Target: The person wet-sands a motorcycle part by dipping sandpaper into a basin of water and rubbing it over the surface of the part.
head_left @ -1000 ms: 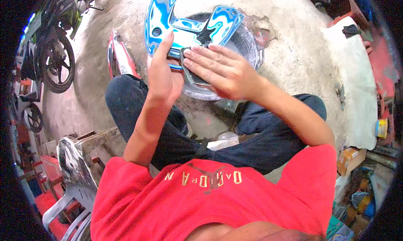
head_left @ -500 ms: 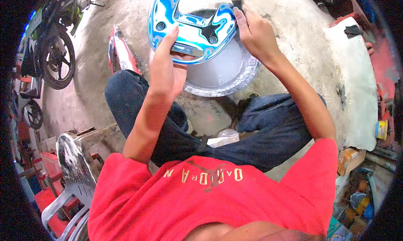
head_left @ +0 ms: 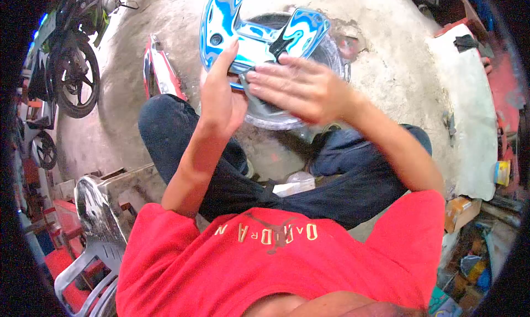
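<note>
My left hand (head_left: 222,93) grips the lower left side of a glossy blue-and-white swirled U-shaped panel (head_left: 251,52), thumb on its face and fingers beneath. The panel looks like a vehicle body part and is tilted over a round basin (head_left: 276,121) of greyish liquid. Across the panel's lower right part lies my right hand (head_left: 301,88), blurred by motion, its fingers pressed together and covering that edge. The small dark pad it held a moment ago is hidden under the fingers. A black patch shows on the panel just above the right thumb.
A red-and-white panel (head_left: 160,68) lies on the concrete floor left of the basin. Motorcycles with a dark wheel (head_left: 77,74) stand farther left. A grey plastic chair (head_left: 99,223) is at lower left. A long white panel (head_left: 472,118) and a cardboard box (head_left: 462,213) are at right.
My right hand has moved down and left from the panel's upper right tip onto its lower face. The panel has shifted slightly right and tilted.
</note>
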Tool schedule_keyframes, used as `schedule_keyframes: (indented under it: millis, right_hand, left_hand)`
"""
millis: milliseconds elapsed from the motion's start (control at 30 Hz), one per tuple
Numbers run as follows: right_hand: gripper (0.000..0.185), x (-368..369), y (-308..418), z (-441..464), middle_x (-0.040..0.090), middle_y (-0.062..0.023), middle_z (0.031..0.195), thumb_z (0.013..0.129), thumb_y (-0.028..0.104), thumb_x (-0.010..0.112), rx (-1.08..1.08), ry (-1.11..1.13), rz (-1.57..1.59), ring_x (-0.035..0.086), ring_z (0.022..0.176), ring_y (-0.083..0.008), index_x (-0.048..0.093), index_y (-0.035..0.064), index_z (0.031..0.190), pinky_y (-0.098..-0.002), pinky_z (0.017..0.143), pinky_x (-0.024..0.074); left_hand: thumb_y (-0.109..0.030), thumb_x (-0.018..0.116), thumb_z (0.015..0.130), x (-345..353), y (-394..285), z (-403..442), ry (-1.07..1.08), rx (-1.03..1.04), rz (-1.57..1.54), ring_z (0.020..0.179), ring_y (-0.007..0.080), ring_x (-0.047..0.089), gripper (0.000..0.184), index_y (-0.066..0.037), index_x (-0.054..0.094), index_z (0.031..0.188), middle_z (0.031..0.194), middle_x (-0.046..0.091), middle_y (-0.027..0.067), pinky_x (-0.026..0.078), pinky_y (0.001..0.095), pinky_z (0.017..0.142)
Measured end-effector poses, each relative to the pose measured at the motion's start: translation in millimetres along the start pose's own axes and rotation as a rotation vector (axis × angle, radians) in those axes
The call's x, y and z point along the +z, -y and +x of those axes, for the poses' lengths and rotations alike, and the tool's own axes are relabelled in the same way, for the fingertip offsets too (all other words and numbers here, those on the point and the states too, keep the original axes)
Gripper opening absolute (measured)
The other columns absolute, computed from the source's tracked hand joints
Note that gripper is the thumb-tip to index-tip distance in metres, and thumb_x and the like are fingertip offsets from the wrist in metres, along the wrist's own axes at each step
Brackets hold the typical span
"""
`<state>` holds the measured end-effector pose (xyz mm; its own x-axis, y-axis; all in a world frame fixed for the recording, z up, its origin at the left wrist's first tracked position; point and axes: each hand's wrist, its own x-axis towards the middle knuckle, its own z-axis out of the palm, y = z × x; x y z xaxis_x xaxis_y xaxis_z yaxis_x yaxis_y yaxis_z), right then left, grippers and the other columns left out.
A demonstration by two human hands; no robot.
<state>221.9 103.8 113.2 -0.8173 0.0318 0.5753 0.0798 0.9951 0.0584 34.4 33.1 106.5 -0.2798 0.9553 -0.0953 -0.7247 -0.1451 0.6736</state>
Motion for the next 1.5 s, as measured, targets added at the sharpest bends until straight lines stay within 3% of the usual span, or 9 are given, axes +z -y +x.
schedule_keyframes:
  millis: [133, 300, 633, 767, 967, 1100, 1233, 1433, 1500]
  right_hand:
    - [0.039, -6, -28, 1, 0.062, -0.0161, 0.132, 0.091, 0.011, 0.053, 0.757, 0.081, 0.037, 0.061, 0.121, -0.0308, 0.061, 0.0030, 0.129, -0.0467, 0.105, 0.0427]
    - [0.051, -8, 17, -7, 0.058, -0.0107, 0.140, 0.086, 0.017, 0.057, 0.061, 0.033, -0.101, 0.055, 0.130, -0.0209, 0.057, 0.0100, 0.137, -0.0478, 0.112, 0.0349]
    - [0.047, -1, 11, 2, 0.060, -0.0127, 0.135, 0.086, 0.013, 0.055, -0.142, 0.030, 0.017, 0.059, 0.124, -0.0236, 0.058, 0.0079, 0.133, -0.0489, 0.107, 0.0425]
    - [0.049, 3, -31, -5, 0.058, -0.0147, 0.137, 0.087, 0.009, 0.053, 0.678, -0.157, -0.002, 0.057, 0.126, -0.0299, 0.055, 0.0046, 0.136, -0.0507, 0.110, 0.0380]
    - [0.051, -3, -5, -7, 0.059, -0.0118, 0.138, 0.086, 0.009, 0.054, -0.074, 0.055, -0.018, 0.058, 0.126, -0.0262, 0.056, 0.0096, 0.137, -0.0500, 0.106, 0.0422]
    - [0.048, -5, -25, -1, 0.062, -0.0124, 0.134, 0.084, 0.011, 0.058, 0.844, -0.051, -0.003, 0.060, 0.123, -0.0277, 0.060, 0.0064, 0.132, -0.0451, 0.104, 0.0455]
    - [0.048, -5, 18, 1, 0.059, -0.0122, 0.138, 0.085, 0.010, 0.056, -0.047, 0.062, 0.078, 0.057, 0.127, -0.0256, 0.059, 0.0031, 0.133, -0.0448, 0.110, 0.0410]
    - [0.053, 3, -31, -12, 0.059, -0.0149, 0.137, 0.085, 0.004, 0.057, 0.558, -0.060, -0.047, 0.056, 0.128, -0.0294, 0.054, 0.0053, 0.138, -0.0453, 0.108, 0.0416]
    - [0.053, 3, 9, -8, 0.058, -0.0147, 0.139, 0.085, 0.006, 0.057, 0.216, -0.016, -0.028, 0.056, 0.128, -0.0290, 0.054, 0.0050, 0.138, -0.0450, 0.109, 0.0414]
  left_hand:
    - [-0.015, 0.061, 0.096, -3, -5, -4, -0.033, 0.014, 0.029, 0.094, 0.0224, 0.069, 0.027, -0.004, 0.058, 0.120, 0.109, 0.067, 0.0096, 0.059, 0.0402, 0.078]
    - [-0.017, 0.061, 0.096, -3, -13, 1, -0.027, 0.072, 0.030, 0.097, 0.0227, 0.069, 0.028, -0.004, 0.057, 0.120, 0.109, 0.067, 0.0107, 0.059, 0.0410, 0.080]
    - [-0.017, 0.061, 0.096, -8, -10, -1, -0.039, 0.017, 0.056, 0.097, 0.0229, 0.069, 0.029, -0.002, 0.057, 0.121, 0.108, 0.068, 0.0113, 0.059, 0.0408, 0.084]
    - [-0.018, 0.061, 0.096, 3, -9, -7, -0.048, 0.022, 0.019, 0.095, 0.0210, 0.069, 0.027, -0.004, 0.058, 0.119, 0.107, 0.068, 0.0102, 0.059, 0.0375, 0.078]
    - [-0.017, 0.062, 0.096, -2, -4, 2, -0.025, 0.006, -0.028, 0.097, 0.0217, 0.068, 0.025, -0.005, 0.058, 0.118, 0.109, 0.067, 0.0107, 0.058, 0.0380, 0.079]
    - [-0.016, 0.061, 0.096, 7, -8, -4, -0.077, 0.021, 0.007, 0.097, 0.0221, 0.068, 0.026, -0.005, 0.058, 0.118, 0.110, 0.067, 0.0105, 0.057, 0.0390, 0.081]
    - [-0.015, 0.061, 0.096, -6, -9, 5, -0.044, 0.012, 0.018, 0.098, 0.0229, 0.068, 0.026, -0.005, 0.057, 0.119, 0.110, 0.067, 0.0108, 0.058, 0.0406, 0.082]
    - [-0.014, 0.061, 0.096, -1, -9, -2, -0.016, 0.014, 0.009, 0.098, 0.0220, 0.068, 0.027, -0.004, 0.057, 0.121, 0.110, 0.067, 0.0100, 0.058, 0.0392, 0.082]
    - [-0.014, 0.061, 0.096, -11, -6, 5, -0.002, 0.020, 0.008, 0.099, 0.0221, 0.068, 0.027, -0.004, 0.057, 0.121, 0.111, 0.067, 0.0100, 0.058, 0.0401, 0.084]
